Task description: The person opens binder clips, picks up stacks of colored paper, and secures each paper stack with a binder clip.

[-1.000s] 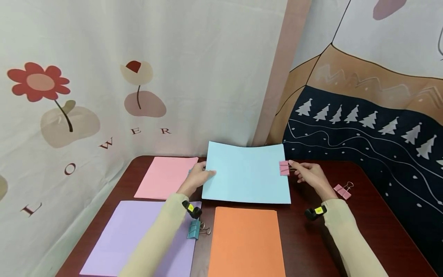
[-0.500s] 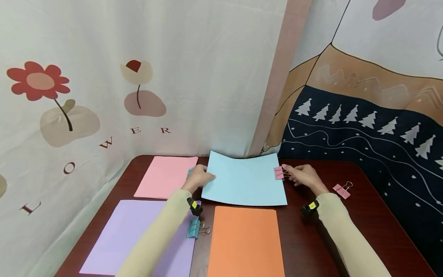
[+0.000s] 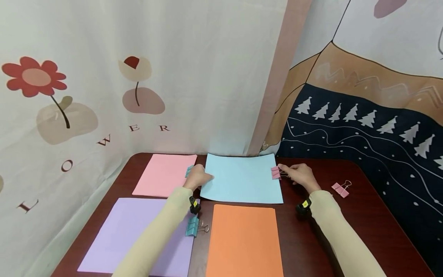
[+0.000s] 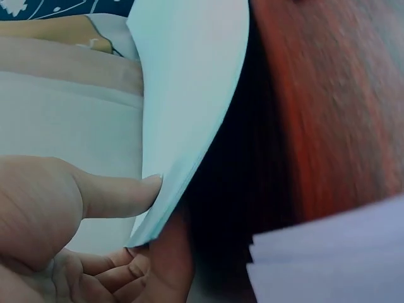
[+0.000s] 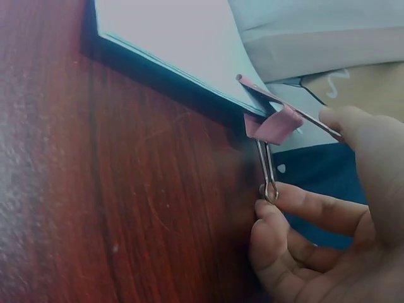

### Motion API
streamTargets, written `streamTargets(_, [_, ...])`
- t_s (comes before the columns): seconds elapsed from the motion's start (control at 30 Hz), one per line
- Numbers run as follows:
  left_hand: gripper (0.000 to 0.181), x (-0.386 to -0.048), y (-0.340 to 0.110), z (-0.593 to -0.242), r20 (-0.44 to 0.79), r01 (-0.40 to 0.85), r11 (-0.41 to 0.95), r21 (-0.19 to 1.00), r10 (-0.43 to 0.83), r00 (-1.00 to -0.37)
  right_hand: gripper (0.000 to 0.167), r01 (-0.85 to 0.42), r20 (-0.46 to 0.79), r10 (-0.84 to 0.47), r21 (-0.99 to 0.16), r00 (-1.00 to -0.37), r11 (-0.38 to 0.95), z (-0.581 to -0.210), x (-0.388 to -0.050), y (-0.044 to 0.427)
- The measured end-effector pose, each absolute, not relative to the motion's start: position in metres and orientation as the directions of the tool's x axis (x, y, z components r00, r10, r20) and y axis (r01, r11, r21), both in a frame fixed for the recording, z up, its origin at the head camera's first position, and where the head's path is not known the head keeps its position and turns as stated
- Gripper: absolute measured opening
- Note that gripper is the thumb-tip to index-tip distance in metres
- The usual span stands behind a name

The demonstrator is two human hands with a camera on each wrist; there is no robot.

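Observation:
A stack of light blue paper (image 3: 242, 181) lies toward the back of the table, its left side lifted. My left hand (image 3: 198, 177) pinches that left edge; in the left wrist view the thumb (image 4: 123, 197) is on top and fingers are underneath. At the right edge sits a pink binder clip (image 3: 275, 172), which my right hand (image 3: 300, 176) holds by its wire handles. In the right wrist view the clip (image 5: 278, 126) straddles the paper's edge, the thumb at the upper handle and fingertips at the lower one.
Pink paper (image 3: 162, 175) with a teal binder clip (image 3: 189, 171) lies back left. Purple paper (image 3: 138, 231) with another teal clip (image 3: 192, 226) is front left. Orange paper (image 3: 243, 242) lies in front. A loose pink clip (image 3: 340, 190) rests on the right. Curtains stand behind the table.
Both hands have lowered the blue paper toward the table. The right hand, with the pink binder clip, has moved left and slightly down; the left hand keeps its pinch.

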State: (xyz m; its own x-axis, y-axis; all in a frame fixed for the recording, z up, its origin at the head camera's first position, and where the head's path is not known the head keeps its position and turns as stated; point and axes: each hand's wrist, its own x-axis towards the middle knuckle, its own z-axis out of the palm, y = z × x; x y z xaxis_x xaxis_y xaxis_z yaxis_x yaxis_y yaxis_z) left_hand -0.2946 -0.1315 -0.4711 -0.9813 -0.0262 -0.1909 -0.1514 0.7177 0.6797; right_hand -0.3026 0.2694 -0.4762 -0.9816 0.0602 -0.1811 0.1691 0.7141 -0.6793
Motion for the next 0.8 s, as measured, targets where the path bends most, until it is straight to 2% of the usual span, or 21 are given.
streamTargets(0.1, [0.03,-0.293,-0.131,-0.473,-0.163,-0.114,0.758,0.642,-0.01,-0.987,0.085,0.166,-0.162,0.076,-0.672,-0.984,0.721,-0.477,-0.301,0.268])
streamTargets(0.17, [0.027,-0.292,-0.129,-0.471,-0.153,-0.095,0.787,0.61,0.0,-0.988,0.086,0.163,-0.144,0.089,-0.665,-0.986,0.729,-0.478,-0.3,0.267])
streamTargets(0.27, [0.028,-0.29,-0.126,-0.468,-0.149,-0.08,0.83,0.552,0.003,-0.989,0.084,0.16,-0.124,0.104,-0.661,-0.987,0.733,-0.478,-0.298,0.266])
streamTargets(0.47, [0.043,-0.286,-0.121,-0.465,-0.131,-0.08,0.881,0.467,-0.021,-0.991,0.08,0.157,-0.12,0.103,-0.66,-0.987,0.735,-0.48,-0.295,0.265])
streamTargets(0.63, [0.043,-0.282,-0.118,-0.462,-0.093,-0.063,0.918,0.393,-0.029,-0.995,0.086,0.151,-0.146,0.075,-0.633,-0.987,0.759,-0.477,-0.297,0.266])
streamTargets(0.8, [0.045,-0.276,-0.117,-0.455,-0.084,-0.064,0.926,0.373,-0.035,-0.996,0.095,0.14,-0.176,0.04,-0.601,-0.984,0.787,-0.474,-0.296,0.27])
